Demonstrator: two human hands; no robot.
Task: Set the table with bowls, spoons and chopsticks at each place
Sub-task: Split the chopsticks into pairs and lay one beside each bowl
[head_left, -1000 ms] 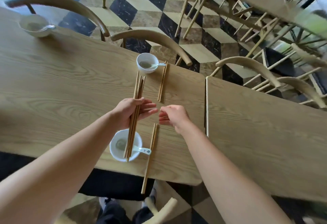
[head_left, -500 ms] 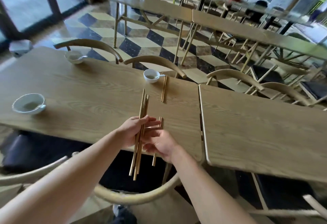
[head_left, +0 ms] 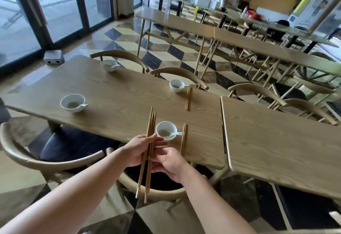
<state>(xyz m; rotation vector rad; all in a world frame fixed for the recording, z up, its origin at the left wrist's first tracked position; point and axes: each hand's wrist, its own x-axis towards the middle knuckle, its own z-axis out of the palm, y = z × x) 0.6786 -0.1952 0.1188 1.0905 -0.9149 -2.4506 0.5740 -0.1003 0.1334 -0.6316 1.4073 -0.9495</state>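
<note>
My left hand (head_left: 138, 150) grips a bundle of wooden chopsticks (head_left: 149, 128) at the near edge of the wooden table (head_left: 118, 100). My right hand (head_left: 170, 161) pinches the same bundle from the right, lower down. Just beyond my hands stands a white bowl (head_left: 166, 130) with a spoon (head_left: 178, 133), and a pair of chopsticks (head_left: 183, 137) lies to its right. Across the table a second bowl (head_left: 176, 85) with a spoon has a chopstick pair (head_left: 188, 98) beside it. Two more bowls with spoons, one near left (head_left: 72, 103) and one far left (head_left: 108, 65), have no chopsticks beside them.
Curved wooden chairs (head_left: 55, 152) stand round the table, one right under my hands. A second table (head_left: 280, 141) adjoins on the right. More tables and chairs fill the room behind, with people at the far back. Glass doors are at the left.
The view has lifted and pulled back from the table. My right hand moved from the laid pair of chopsticks to the bundle and now pinches it beside my left hand.
</note>
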